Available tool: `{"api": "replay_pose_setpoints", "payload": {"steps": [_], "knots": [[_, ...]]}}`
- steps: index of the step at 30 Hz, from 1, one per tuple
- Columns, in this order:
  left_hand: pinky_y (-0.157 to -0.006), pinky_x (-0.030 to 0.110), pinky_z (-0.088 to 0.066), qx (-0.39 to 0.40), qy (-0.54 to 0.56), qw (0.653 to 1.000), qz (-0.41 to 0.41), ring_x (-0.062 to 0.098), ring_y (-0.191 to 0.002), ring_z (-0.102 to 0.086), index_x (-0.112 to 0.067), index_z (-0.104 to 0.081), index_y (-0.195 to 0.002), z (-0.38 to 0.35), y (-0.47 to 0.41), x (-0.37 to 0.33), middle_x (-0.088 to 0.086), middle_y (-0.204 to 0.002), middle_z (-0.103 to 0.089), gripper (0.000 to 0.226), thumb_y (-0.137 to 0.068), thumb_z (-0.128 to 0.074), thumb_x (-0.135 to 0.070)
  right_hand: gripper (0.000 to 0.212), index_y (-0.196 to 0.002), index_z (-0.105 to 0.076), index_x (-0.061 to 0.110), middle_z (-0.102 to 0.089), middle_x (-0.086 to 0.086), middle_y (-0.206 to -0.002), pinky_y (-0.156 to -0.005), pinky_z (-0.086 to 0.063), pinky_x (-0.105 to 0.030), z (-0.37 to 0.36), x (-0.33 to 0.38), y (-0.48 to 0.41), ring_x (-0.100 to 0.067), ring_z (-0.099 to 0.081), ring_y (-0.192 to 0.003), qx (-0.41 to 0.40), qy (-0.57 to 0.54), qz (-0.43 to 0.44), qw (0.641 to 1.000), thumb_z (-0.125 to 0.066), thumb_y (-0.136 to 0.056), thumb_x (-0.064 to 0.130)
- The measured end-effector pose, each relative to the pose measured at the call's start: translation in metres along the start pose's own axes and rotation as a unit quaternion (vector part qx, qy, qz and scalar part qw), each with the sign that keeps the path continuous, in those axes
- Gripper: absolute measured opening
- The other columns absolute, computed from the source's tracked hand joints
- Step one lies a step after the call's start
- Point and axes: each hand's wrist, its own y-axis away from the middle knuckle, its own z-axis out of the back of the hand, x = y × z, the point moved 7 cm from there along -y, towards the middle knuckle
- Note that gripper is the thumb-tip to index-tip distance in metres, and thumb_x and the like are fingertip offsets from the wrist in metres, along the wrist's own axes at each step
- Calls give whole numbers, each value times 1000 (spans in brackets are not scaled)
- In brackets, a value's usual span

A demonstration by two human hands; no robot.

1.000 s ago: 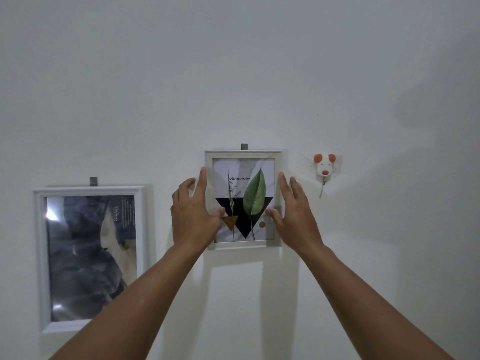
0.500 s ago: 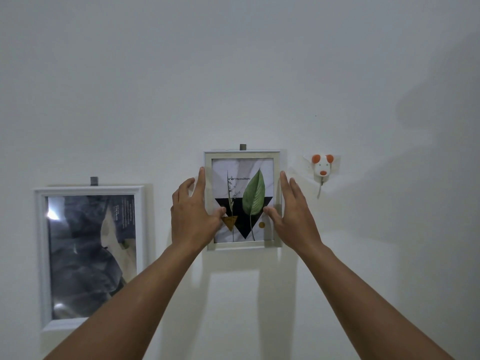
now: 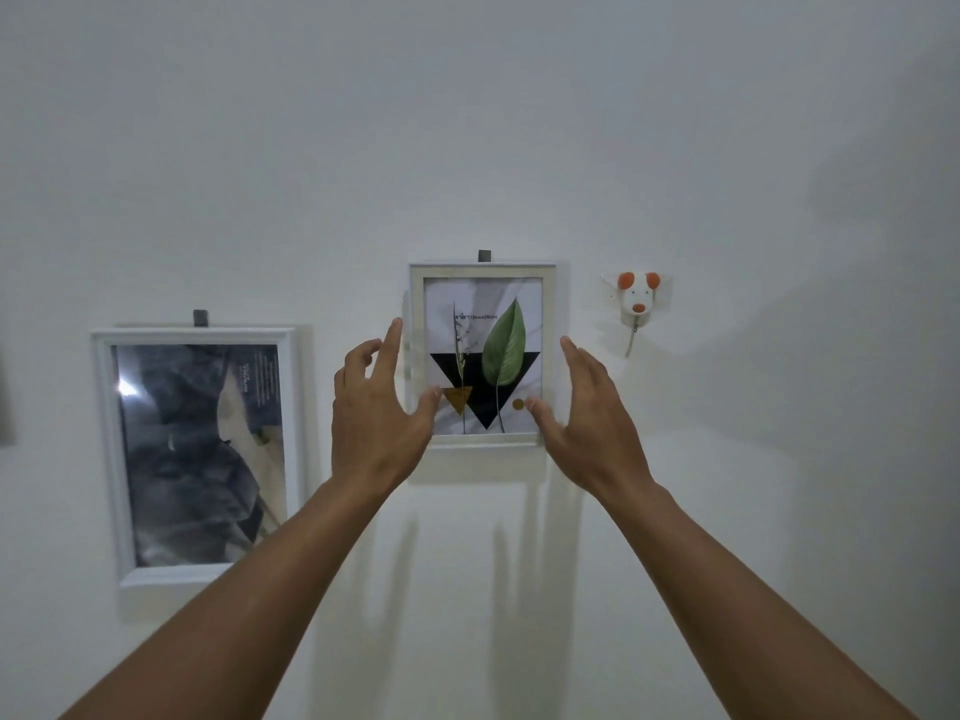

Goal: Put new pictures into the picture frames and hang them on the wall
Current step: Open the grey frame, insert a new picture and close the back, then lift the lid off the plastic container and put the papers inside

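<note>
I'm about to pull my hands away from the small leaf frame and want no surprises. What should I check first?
1. The small frame sits under its grey hook: ok.
2. Its top edge looks level: ok.
3. The leaf picture is upright inside: ok.
4. Hanger caught on the hook behind: cannot tell, hidden.
5. The left hand and right hand are open beside it: ok.
6. The large frame hangs apart from it: ok.
</note>
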Motion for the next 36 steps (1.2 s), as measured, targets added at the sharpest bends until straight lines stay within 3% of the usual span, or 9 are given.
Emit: {"api": "replay_pose_setpoints", "payload": {"steps": [6,12,23,30,33,36], "knots": [[-104,35,-41,68,12,997,40,17,-129,-43,-33,-29,-151,8,88,17,-1,-141,-44,71,-90,-64,-43,70,-153,-27,20,-35,1,-155,-110,-37,-34,-9,-7,78,-15,-34,-142,53,15,-20,998,-54,-96,49],[-104,35,-39,215,-26,968,126,18,-126,-48,-31,-40,-145,-9,215,77,-1,-137,-49,64,-87,-65,-43,67,-153,-30,21,-36,1,-155,-110,-33,-34,-72,-46,195,-18,-36,-141,239,27,-97,966,-54,-96,49],[-103,40,-41,445,-98,842,288,31,-126,-47,-36,-33,-150,-67,426,199,15,-138,-45,76,-84,-71,-44,79,-157,-21,20,-27,-4,-159,-113,-32,-36,-165,-166,389,-21,-29,-145,444,47,-253,858,-60,-94,48],[-106,46,-41,512,-138,775,343,39,-130,-43,-37,-15,-155,-91,508,250,24,-147,-35,94,-81,-70,-55,102,-158,-5,27,-6,-18,-163,-115,-26,-44,-188,-229,470,-34,-13,-149,517,77,-326,787,-66,-84,60],[-103,48,-43,525,-112,751,384,41,-129,-45,-32,-7,-156,-91,526,264,26,-145,-37,109,-75,-73,-59,125,-157,4,29,-20,-17,-160,-111,-36,-45,-190,-249,497,-34,-28,-144,540,41,-373,753,-72,-69,71],[-95,45,-48,518,-70,746,412,39,-125,-50,-27,-3,-157,-89,534,269,18,-141,-50,118,-71,-80,-53,128,-158,1,23,-42,-5,-152,-101,-42,-32,-192,-258,509,-25,-46,-133,500,-43,-422,755,-83,-68,56]]}}
